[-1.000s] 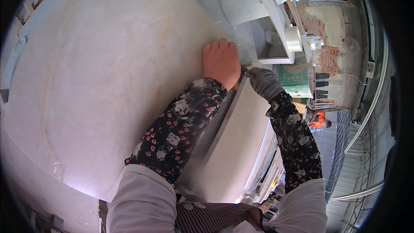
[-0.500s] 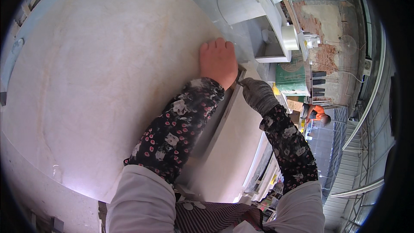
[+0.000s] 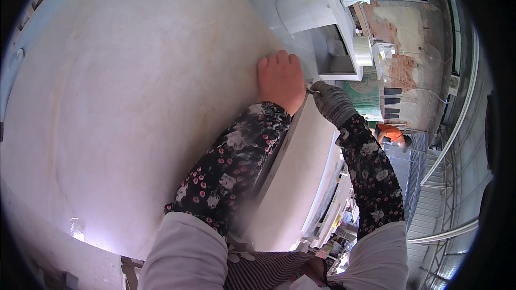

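Note:
A large pale stone-like slab (image 3: 145, 70) with faint brownish veins fills the left and middle of the view. On its right edge rests my bare left hand (image 3: 283, 83), fingers slightly apart on the surface and its thumb hidden. Just to the right, my right hand (image 3: 334, 104) wears a grey knitted glove. Its fingers are closed on something thin and small at the slab's edge, mostly hidden and too small to name. Beneath both wrists runs a narrow gap between the slab and a lower pale panel (image 3: 303, 158).
A white open box-like piece with a curved side (image 3: 306, 2) stands beyond my hands. A green board (image 3: 365, 96) is farther right. A person in orange (image 3: 389, 134) is in the background, near a worn brick wall (image 3: 400, 70). Cluttered shelving (image 3: 344, 220) lies at lower right.
Both hands have moved slightly farther along the slab's edge, up and to the right in view. The right hand's fingers stay closed, and the left hand still rests on the slab.

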Available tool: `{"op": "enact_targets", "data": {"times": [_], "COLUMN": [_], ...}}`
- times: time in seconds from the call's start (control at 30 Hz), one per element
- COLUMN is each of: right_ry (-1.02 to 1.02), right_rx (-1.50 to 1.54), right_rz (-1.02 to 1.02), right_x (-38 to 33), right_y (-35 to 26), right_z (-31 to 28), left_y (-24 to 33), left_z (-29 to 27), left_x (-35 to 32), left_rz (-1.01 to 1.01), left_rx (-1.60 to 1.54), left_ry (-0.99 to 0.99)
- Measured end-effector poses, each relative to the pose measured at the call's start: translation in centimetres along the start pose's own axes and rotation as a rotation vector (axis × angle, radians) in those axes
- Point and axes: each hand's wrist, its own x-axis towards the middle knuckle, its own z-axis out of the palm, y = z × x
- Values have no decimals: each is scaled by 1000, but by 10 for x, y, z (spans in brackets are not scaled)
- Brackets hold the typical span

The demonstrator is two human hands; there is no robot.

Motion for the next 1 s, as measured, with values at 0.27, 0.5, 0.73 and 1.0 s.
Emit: {"op": "enact_targets", "data": {"times": [0.27,0.5,0.73,1.0], "right_ry": [-97,-116,-40,-142], "right_rx": [-124,39,-8,91], "right_rz": [-4,-20,-9,-15], "right_x": [8,0,8,-6], "right_y": [-6,-13,-7,-23], "right_z": [7,5,7,1], "left_y": [3,0,3,-1], "left_z": [-5,-3,-7,-3], "left_x": [3,6,5,6], "left_rz": [-23,-4,-21,6], "left_rx": [12,-20,-10,7], "left_ry": [-32,-6,-22,-19]}}
